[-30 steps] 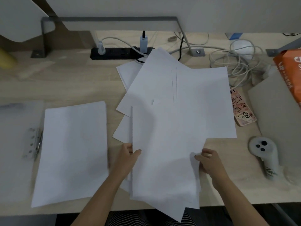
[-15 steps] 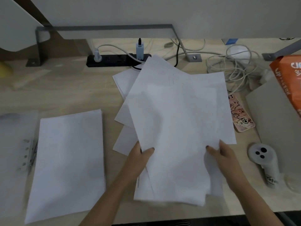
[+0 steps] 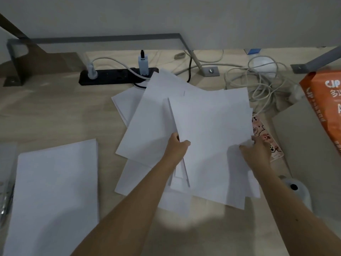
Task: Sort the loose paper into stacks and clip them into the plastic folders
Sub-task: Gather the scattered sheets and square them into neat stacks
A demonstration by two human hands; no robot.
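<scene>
A fanned pile of loose white paper (image 3: 147, 126) lies in the middle of the wooden desk. On top of it is a bunch of sheets (image 3: 212, 130) that I hold from both sides. My left hand (image 3: 177, 150) pinches its left edge, thumb on top. My right hand (image 3: 258, 154) grips its right edge with curled fingers. A squared stack of paper (image 3: 55, 191) lies at the left. Beside it, at the left frame edge, a clear plastic folder (image 3: 8, 163) with a metal clip (image 3: 5, 198) shows partly.
A black power strip (image 3: 114, 76) and tangled white cables (image 3: 258, 84) lie at the back. A phone in a pink case (image 3: 265, 137) sits right of the pile, beside a grey board (image 3: 310, 154), an orange paper pack (image 3: 326, 108) and a white controller (image 3: 297, 191).
Both hands have slid farther away along the sheets' side edges, gathering the top sheets together. The view has shifted forward, so the desk's near edge is out of frame.
</scene>
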